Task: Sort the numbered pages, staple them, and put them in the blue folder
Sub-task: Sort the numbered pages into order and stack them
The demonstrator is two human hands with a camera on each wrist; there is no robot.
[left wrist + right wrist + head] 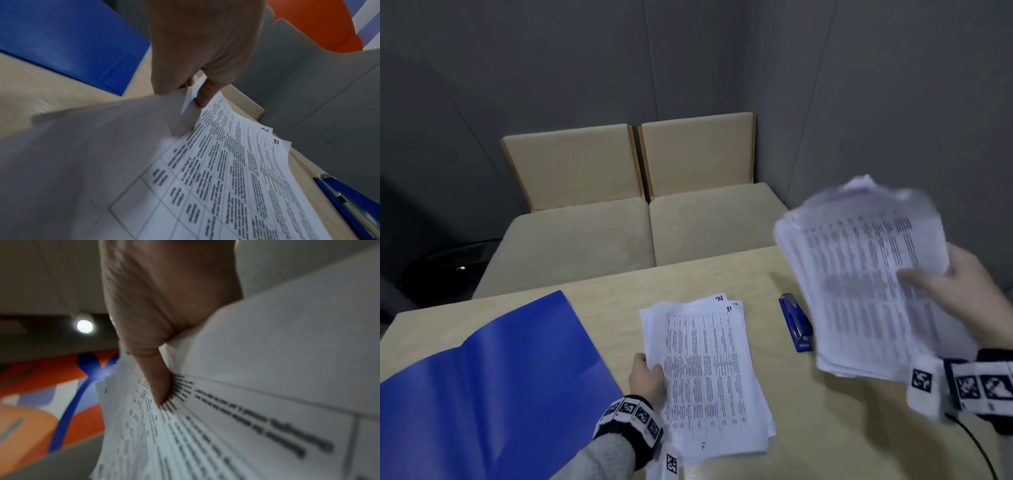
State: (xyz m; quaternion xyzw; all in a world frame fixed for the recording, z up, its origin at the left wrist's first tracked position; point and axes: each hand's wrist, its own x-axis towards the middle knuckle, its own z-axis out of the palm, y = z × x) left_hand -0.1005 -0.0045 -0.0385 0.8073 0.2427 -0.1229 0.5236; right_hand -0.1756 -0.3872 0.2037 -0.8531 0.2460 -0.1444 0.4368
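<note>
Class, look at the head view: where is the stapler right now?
The stapler lies on the table, between the flat page pile and the raised stack in the right hand.

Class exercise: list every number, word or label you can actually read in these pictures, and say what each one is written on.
"21": handwritten, top right corner of the top page of the stack on the table.
"24": handwritten, corner of the page beneath it.
Printed table text on those pages: blurred, unreadable.
Text on the sheaf in the right hand: blurred.
Label on the blue stapler: too small.
</note>
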